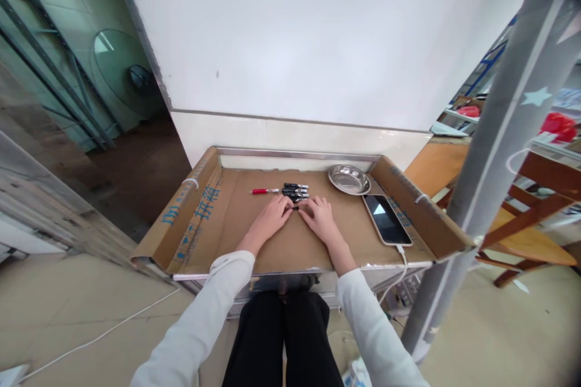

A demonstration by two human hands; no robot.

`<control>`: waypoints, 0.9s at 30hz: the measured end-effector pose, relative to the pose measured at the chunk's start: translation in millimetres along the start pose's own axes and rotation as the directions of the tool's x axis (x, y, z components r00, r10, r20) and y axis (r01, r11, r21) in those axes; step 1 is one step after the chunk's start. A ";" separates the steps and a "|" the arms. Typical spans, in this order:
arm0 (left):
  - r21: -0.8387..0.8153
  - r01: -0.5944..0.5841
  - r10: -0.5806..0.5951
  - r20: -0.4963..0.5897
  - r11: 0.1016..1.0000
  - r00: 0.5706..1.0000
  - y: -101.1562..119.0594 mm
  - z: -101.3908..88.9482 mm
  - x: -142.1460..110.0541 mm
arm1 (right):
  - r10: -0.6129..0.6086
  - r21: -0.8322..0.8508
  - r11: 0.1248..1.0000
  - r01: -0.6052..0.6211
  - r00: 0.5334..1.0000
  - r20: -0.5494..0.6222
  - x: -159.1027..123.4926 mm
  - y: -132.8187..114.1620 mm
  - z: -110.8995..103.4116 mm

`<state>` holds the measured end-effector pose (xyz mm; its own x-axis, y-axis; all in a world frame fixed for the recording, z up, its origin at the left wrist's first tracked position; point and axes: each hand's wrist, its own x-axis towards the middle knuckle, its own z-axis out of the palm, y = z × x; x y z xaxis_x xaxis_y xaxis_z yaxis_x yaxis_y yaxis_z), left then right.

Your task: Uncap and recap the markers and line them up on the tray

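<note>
A small black pen [295, 208] lies crosswise between my two hands, low over the cardboard. My left hand [272, 216] pinches its left end with thumb and fingers. At the other end, my right hand [320, 217] has its fingers closed on it, and they cover part of it. Just beyond my fingertips several black pens [295, 191] lie side by side in a row. A red pen [264, 191] with a clear end lies to the left of that row.
A cardboard-lined tabletop [240, 224] has raised side flaps. At the back right sits a round metal dish [349, 179]. A phone [388, 221] with a white charging cable [403, 263] rests at the right. A grey post [488, 151] stands beside the table, near a wooden chair [531, 224].
</note>
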<state>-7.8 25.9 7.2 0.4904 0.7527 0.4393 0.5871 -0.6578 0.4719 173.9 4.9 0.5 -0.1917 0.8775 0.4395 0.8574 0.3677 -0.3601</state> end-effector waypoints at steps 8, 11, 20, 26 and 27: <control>-0.276 0.020 -0.016 0.019 0.961 1.000 -12.5 6.8 6.1 | 0.037 -0.063 0.997 -0.039 0.999 -0.021 3.3 -6.7 -3.4; -0.345 0.009 -0.013 -0.008 0.939 1.000 -16.4 10.2 6.5 | 0.030 -0.067 0.997 -0.032 0.999 -0.031 3.0 -8.2 -4.5; -0.197 -0.011 0.001 -0.051 0.980 0.999 -20.2 10.4 12.9 | 0.071 -0.152 0.985 -0.079 0.996 -0.058 4.4 -5.4 0.5; -0.099 0.015 -0.023 -0.082 0.995 0.996 -13.3 4.8 13.5 | 0.112 -0.160 0.979 -0.125 0.990 -0.087 6.7 -1.1 2.7; -0.083 0.021 -0.027 -0.084 0.996 0.996 -12.5 4.2 13.1 | 0.115 -0.160 0.979 -0.128 0.990 -0.087 7.2 -0.5 3.1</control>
<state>-6.0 44.1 3.8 0.4184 0.7656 0.4886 0.5416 -0.6422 0.5424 170.6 12.0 1.3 -0.0496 0.8839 0.4650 0.9400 0.1986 -0.2774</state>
